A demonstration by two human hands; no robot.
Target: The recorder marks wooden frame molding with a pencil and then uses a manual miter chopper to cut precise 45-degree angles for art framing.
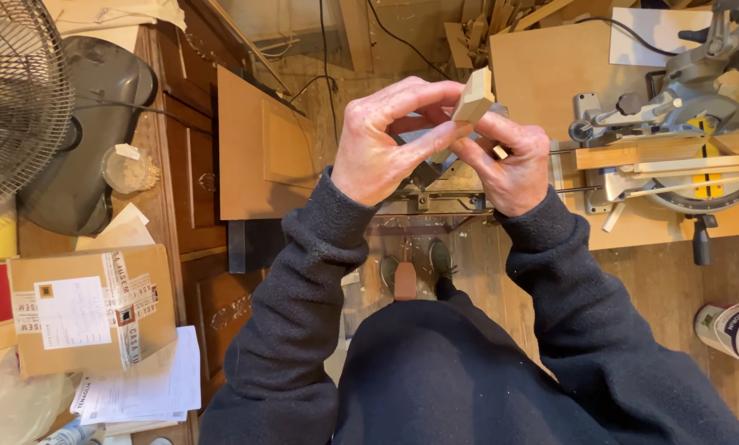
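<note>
Both hands up at chest height: left hand [382, 148] and right hand [509, 161] fingers pinched on small wood block [473, 97], held at fingertips. Grip is shallow; block could slip and drop to floor

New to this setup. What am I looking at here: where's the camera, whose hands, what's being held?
There is no machine doing the work: a person works with bare hands, and the single camera sits on their head, looking down past dark sleeves to the floor.

The left hand and right hand meet at chest height and pinch a small pale wooden block between their fingertips; both grip it.

Below and to the right, a mitre saw stands on a board bench with wood strips across it. On the left are a fan, a taped cardboard parcel and loose papers on a wooden cabinet. A flat wooden panel leans beside it.
</note>
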